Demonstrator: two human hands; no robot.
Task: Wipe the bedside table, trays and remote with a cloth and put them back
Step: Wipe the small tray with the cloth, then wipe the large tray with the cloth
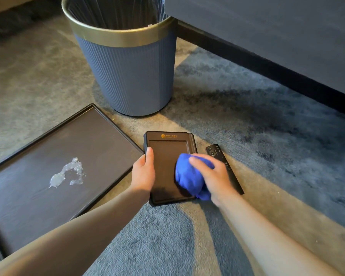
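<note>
A small dark tray (165, 156) with a gold logo lies on the carpet. My left hand (144, 171) grips its left edge, thumb on top. My right hand (211, 176) holds a bunched blue cloth (189, 177) and presses it on the tray's right half. A black remote (221, 158) lies on the carpet just right of the tray, partly hidden under my right hand. A large dark tray (54, 156) lies to the left, with a wet foamy patch (68, 174) in its middle.
A blue-grey ribbed bin (131, 76) with a gold rim and plastic liner stands just beyond the trays. A dark piece of furniture (277, 36) overhangs at the upper right. Grey and blue carpet (267, 126) covers the floor.
</note>
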